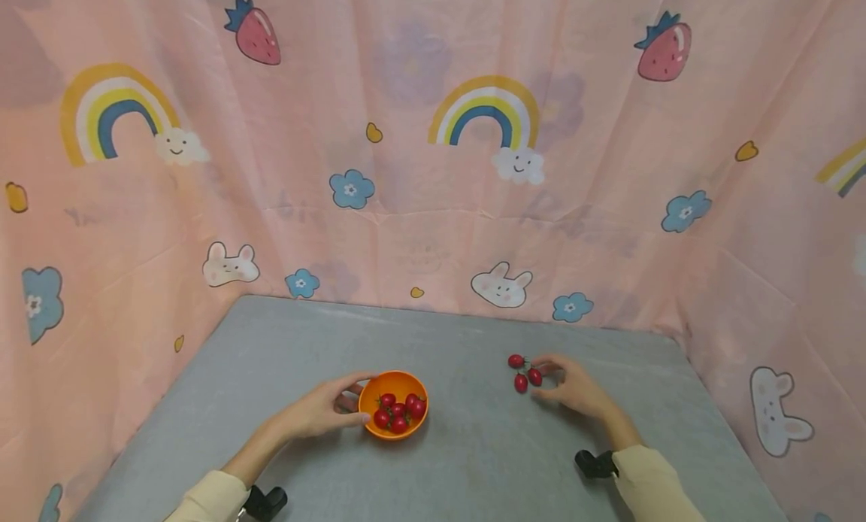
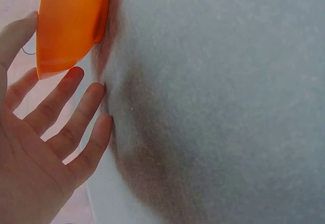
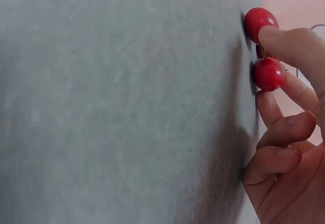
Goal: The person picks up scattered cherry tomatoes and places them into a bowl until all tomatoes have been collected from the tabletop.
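Note:
An orange bowl (image 1: 394, 434) sits upright at the middle of the table, with several red cherry tomatoes (image 1: 398, 411) inside. My left hand (image 1: 323, 409) is at its left side, thumb and forefinger touching the rim while the other fingers spread straight; the bowl (image 2: 68, 26) shows side-on in the left wrist view. To the right lie three cherry tomatoes (image 1: 520, 383) in a loose group. My right hand (image 1: 575, 386) reaches around the rightmost one (image 3: 269, 74), thumb and forefinger apart on either side. Its thumb overlaps another tomato (image 3: 260, 21) in the right wrist view.
The grey table (image 1: 467, 462) is backed by a pink patterned curtain (image 1: 406, 236), which also hangs at both sides. Black wrist devices (image 1: 595, 464) are strapped near both cream sleeves. Between the bowl and the loose tomatoes runs a stretch of grey tabletop.

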### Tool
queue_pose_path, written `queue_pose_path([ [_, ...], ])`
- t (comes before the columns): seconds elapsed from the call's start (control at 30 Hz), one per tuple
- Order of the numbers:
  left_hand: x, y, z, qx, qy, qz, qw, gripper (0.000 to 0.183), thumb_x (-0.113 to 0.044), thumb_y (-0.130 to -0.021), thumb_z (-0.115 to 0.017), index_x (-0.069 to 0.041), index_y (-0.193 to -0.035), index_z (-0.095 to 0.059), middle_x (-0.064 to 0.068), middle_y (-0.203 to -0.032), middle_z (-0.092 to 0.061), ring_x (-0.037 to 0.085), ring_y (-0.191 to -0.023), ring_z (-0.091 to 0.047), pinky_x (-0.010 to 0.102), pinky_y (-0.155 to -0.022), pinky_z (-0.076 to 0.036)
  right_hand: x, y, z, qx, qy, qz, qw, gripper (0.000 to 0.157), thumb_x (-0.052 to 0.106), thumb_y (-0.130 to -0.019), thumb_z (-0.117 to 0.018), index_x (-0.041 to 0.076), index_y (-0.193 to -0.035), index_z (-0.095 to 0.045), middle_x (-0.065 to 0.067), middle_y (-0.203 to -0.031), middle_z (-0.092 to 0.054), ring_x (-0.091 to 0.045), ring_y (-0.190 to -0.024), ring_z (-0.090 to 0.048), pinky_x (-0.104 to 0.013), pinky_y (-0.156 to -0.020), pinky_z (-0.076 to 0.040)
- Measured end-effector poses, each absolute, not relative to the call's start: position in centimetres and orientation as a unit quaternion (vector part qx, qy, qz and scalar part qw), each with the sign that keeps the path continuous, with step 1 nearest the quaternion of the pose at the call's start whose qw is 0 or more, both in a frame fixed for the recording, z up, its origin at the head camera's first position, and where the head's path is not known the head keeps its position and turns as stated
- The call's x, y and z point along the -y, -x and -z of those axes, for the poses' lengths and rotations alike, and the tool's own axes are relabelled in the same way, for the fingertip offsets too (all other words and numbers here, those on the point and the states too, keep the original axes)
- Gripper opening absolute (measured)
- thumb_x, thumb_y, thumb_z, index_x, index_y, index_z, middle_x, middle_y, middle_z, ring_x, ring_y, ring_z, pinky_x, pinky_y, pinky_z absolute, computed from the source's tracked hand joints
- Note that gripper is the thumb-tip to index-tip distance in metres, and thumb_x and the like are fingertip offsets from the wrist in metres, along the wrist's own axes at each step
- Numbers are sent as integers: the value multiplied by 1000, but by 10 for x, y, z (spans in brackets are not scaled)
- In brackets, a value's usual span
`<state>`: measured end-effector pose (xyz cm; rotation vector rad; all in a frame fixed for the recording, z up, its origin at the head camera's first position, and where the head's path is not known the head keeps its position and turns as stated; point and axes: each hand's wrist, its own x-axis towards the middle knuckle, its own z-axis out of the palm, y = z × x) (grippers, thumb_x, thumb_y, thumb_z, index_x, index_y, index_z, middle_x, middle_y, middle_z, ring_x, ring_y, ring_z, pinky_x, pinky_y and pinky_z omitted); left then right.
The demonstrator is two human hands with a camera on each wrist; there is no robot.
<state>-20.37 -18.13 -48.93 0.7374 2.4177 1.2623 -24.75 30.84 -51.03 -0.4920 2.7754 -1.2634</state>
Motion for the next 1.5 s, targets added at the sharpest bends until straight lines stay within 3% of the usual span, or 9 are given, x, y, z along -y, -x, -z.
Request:
queue_pose_path([
  [0.4,181,204,489,-849,-255,-435,159,65,-31,-95,-75,-15,-152,-45,10,-124,-63,16,-96,-68,36,-83,-57,-307,256,514,-896,170,410,-9,25,2,-87,-78,0,-111,-69,-7,-101,-68,-30,-97,-63,-54,-88,-50],
  [0.77,180,205,490,-851,-252,-431,161,66,-32,-95,-75,-16,-151,-46,8,-123,-63,17,-97,-67,36,-83,-57,-310,254,509,-896,158,414,-24,27,-2,-85,-75,-1,-111,-68,-10,-104,-68,-31,-98,-61,-57,-89,-50],
  [1.1,180,205,490,-851,-251,-433,162,66,-31,-95,-75,-16,-152,-45,8,-123,-63,16,-96,-67,35,-83,-57,-313,242,506,-896,137,422,-29,23,3,-91,-72,1,-113,-67,-13,-112,-66,-37,-107,-61,-65,-95,-45],
  [1.5,181,203,490,-844,-258,-444,155,66,-29,-95,-75,-13,-152,-45,15,-134,-57,16,-98,-68,32,-83,-57,-315,222,500,-893,134,428,-46,20,3,-92,-73,3,-112,-69,-7,-108,-67,-28,-103,-59,-43,-85,-53],
])
